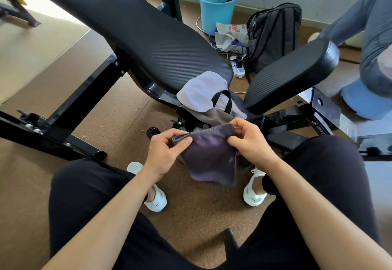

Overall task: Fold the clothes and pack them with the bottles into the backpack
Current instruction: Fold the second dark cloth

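1. Head view: my left hand (167,153) and right hand (252,142) each pinch a top corner of the purple cloth (212,157), fingers curled on it.
2. The cloth is dusky purple and doubled over, with a stitched hem along the top. Its lower part hangs slack.
3. It hangs between my knees, in front of the grey bag (209,116) on the floor, which holds a white garment (201,91).

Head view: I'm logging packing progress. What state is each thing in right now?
purple cloth: partly folded, held up off the floor
left hand: pinches the cloth's left corner
right hand: pinches its right corner
white garment: unfolded, draped over the backpack
backpack: on the floor, top covered
black bottle: on the floor, outside the backpack
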The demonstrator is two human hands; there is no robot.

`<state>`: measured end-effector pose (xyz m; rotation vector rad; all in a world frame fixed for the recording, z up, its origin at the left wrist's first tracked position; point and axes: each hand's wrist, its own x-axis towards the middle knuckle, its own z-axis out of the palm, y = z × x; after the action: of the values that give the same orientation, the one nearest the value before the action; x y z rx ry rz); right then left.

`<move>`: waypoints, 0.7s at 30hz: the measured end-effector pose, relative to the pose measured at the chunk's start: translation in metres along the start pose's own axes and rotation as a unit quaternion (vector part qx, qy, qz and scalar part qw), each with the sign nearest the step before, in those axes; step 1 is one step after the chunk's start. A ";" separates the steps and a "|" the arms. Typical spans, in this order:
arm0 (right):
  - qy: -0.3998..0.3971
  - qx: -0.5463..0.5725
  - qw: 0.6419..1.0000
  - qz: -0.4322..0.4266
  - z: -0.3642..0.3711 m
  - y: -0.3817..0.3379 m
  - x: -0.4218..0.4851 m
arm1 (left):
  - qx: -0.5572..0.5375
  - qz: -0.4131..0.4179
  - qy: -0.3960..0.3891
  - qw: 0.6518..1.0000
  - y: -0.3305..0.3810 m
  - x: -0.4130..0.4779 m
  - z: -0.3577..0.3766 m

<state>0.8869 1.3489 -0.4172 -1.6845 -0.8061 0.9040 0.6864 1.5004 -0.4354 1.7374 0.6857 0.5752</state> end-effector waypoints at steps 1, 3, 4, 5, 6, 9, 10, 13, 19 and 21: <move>-0.002 -0.015 1.000 -0.005 0.000 0.000 -0.001 | -0.010 0.003 0.001 1.000 0.002 0.000 0.002; -0.020 -0.071 0.997 -0.023 0.002 -0.002 -0.002 | -0.004 0.004 -0.012 1.000 0.004 -0.001 0.004; -0.032 -0.101 0.994 -0.027 0.003 -0.003 -0.003 | 0.003 0.006 -0.020 1.000 0.004 -0.001 0.004; -0.046 -0.126 0.991 -0.028 0.005 -0.005 -0.005 | 0.008 0.007 -0.026 1.000 0.004 -0.002 0.004; -0.061 -0.143 0.987 -0.030 0.008 -0.007 -0.006 | 0.008 0.010 -0.033 0.999 0.004 -0.001 0.004; -0.069 -0.261 0.958 -0.093 0.015 -0.011 -0.010 | 0.014 0.020 -0.061 0.998 0.006 -0.001 0.006; -0.060 -0.323 0.936 -0.125 0.017 -0.011 -0.010 | 0.018 0.030 -0.074 0.997 0.006 -0.001 0.007; -0.061 -0.433 0.882 -0.175 0.026 -0.016 -0.008 | 0.001 0.038 -0.103 0.994 0.005 -0.003 0.010; -0.107 -0.333 0.921 -0.173 0.036 -0.018 -0.007 | -0.040 -0.010 -0.140 0.989 -0.003 -0.002 0.008; -0.093 -0.283 0.935 -0.191 0.030 -0.022 -0.009 | -0.046 -0.029 -0.183 0.982 -0.012 -0.003 0.007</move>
<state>0.8547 1.3606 -0.4007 -1.8373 -1.5788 0.5899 0.6872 1.4958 -0.4487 1.6709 0.4403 0.2333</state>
